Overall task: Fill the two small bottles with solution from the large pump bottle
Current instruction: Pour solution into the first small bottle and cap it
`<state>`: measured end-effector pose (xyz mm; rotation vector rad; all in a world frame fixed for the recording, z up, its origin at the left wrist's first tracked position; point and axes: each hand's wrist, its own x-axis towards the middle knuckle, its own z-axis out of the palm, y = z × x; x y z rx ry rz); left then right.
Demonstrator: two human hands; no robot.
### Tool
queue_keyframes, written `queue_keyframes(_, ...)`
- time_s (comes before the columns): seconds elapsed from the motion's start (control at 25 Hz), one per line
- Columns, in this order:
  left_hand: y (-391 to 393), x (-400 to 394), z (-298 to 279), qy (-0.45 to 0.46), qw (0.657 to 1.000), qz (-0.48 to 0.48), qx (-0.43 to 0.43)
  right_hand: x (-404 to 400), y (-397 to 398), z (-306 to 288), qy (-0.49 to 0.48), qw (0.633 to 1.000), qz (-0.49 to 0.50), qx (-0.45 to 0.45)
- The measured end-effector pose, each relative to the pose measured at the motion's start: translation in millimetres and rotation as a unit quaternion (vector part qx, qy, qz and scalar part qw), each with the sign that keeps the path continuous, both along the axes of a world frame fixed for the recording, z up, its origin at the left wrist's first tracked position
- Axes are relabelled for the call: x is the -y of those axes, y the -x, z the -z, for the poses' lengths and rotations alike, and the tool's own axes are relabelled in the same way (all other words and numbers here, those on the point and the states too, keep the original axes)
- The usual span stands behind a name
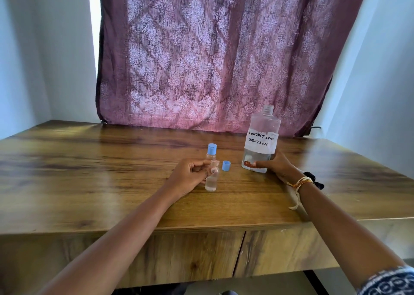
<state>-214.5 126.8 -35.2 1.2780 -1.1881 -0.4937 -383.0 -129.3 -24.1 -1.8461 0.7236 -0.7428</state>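
Observation:
The large clear bottle (261, 124) carries a white label reading "CONTACT LENS SOLUTION". It stands on the wooden table (89, 182), right of centre, with its threaded neck open and no pump on it. A little liquid sits in its bottom. My right hand (274, 166) grips its base. My left hand (190, 175) pinches a small clear bottle (211, 184) that stands on the table, partly filled. Just behind it a second small bottle (212, 152) stands with a blue cap on. A loose blue cap (226, 166) lies between the small bottles and the large one.
A black object (314, 180) lies on the table behind my right wrist, partly hidden. A purple patterned curtain (212, 59) hangs along the table's back edge. White walls close in on both sides. The table's front edge runs below my forearms.

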Motion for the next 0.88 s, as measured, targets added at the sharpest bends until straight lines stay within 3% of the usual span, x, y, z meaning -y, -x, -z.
queue_keyframes(0.08,-1.1,0.8,1.1,-0.002,1.0,-0.006,0.006,-10.3,0.9,-0.3,-0.053,0.998,0.039,0.008)
queue_keyframes(0.16,-1.6,1.3,1.2,-0.003,1.0,-0.008,0.006,-34.1,4.5,0.4,-0.085,0.985,0.144,0.037)
queue_keyframes(0.28,-1.4,1.0,1.8,-0.008,1.0,-0.011,0.015,-79.8,8.1,0.6,0.03,0.95,0.301,0.082)
queue_keyframes(0.36,-2.9,1.4,2.7,-0.012,0.999,-0.016,0.025,-99.4,2.3,-1.8,0.121,0.96,0.239,0.079)
queue_keyframes(0.44,-4.5,1.8,3.3,-0.016,1.0,-0.01,0.018,-106.6,-10.0,-0.1,0.195,0.971,0.139,0.005)
queue_keyframes(0.6,-3.1,1.0,2.4,-0.019,1.0,-0.011,0.013,-103.3,-35.5,2.1,0.378,0.915,0.109,-0.088)
queue_keyframes(0.68,-2.8,2.1,2.6,-0.019,1.0,-0.013,0.008,-94.9,-47.4,3.8,0.401,0.901,0.065,-0.152)
queue_keyframes(0.8,-3.9,3.2,2.5,-0.022,0.999,-0.022,0.01,-90.7,-58.6,3.9,0.361,0.902,-0.02,-0.237)
queue_keyframes(0.88,-5.0,4.2,3.2,-0.024,0.999,-0.022,0.011,-88.0,-60.2,4.7,0.366,0.895,-0.036,-0.25)
